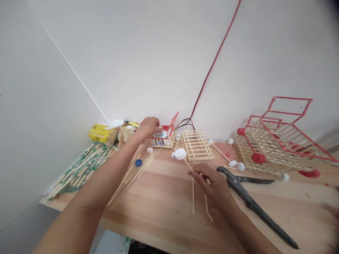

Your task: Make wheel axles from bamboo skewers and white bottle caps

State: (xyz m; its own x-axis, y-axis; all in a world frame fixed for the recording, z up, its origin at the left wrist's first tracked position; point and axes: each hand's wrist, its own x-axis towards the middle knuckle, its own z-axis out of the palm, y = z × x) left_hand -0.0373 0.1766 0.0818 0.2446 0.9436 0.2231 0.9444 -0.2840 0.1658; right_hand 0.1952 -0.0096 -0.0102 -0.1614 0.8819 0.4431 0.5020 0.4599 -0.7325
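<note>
My right hand (212,180) pinches a thin wooden stick (188,165), which points up and to the left with a white bottle cap (180,154) on its far end. My left hand (150,126) is over a small stick basket (162,142) trimmed in red, its fingers curled down at the bottle caps (164,134) inside. Whatever those fingertips touch is too small to make out. Just behind the held cap sits a slatted stick frame (197,146). Two more sticks (193,195) lie on the table below my right hand.
Black pruning shears (251,201) lie right of my right hand. A larger red-edged stick cart (275,141) stands at the right. Loose sticks (135,173), a blue cap (138,162) and bundled sticks in green-printed wrapping (84,165) are at left. A red-black cable (212,67) runs down the wall.
</note>
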